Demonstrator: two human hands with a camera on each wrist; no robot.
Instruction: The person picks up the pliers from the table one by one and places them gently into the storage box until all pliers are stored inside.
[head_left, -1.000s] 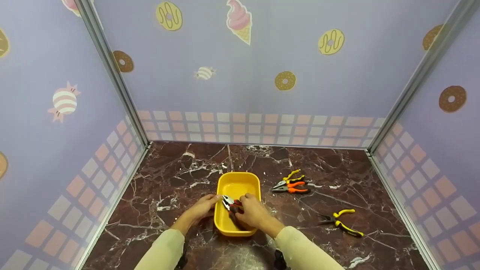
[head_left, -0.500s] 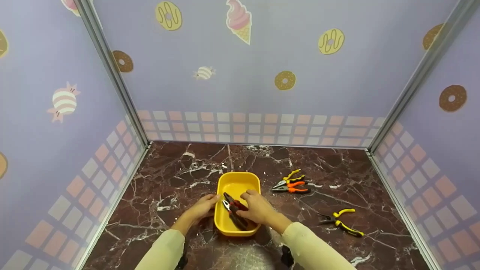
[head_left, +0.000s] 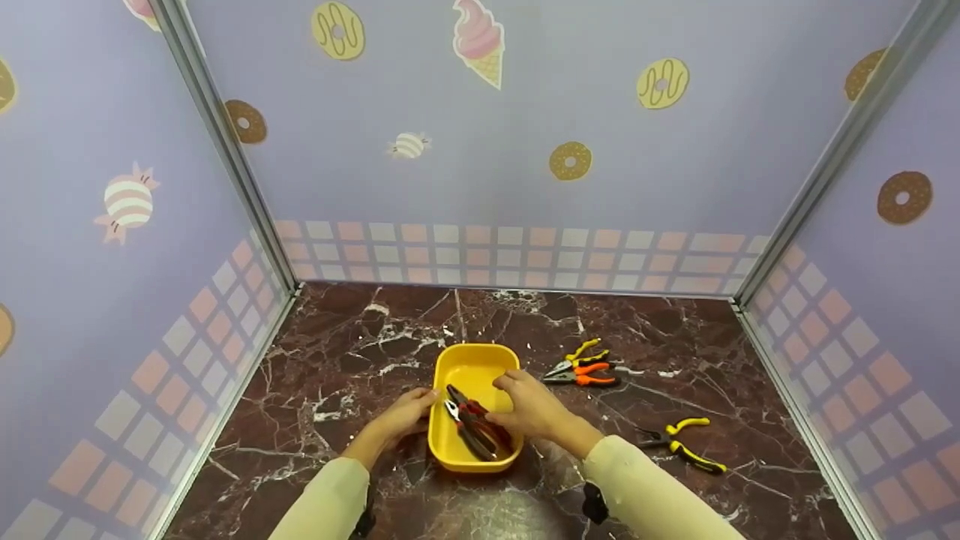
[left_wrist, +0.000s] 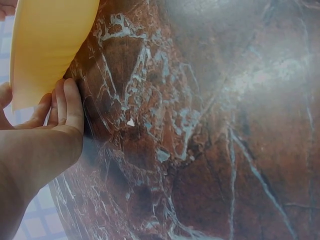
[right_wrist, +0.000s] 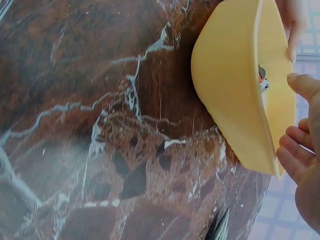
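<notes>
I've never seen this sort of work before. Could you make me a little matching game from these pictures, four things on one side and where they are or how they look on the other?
1. Left hand
2. Tub
3. Orange-handled pliers
4. Wide-open pliers

A. Beside a yellow-handled pair
B. Farthest right on the table
C. At the tub's left rim
D. Yellow, with red-and-black pliers inside

Pairs: 1-C, 2-D, 3-A, 4-B

Two pliers (head_left: pixel 466 431) with dark and red handles lie slantwise, side by side, in an upright, round-cornered yellow bin (head_left: pixel 474 466).
</notes>
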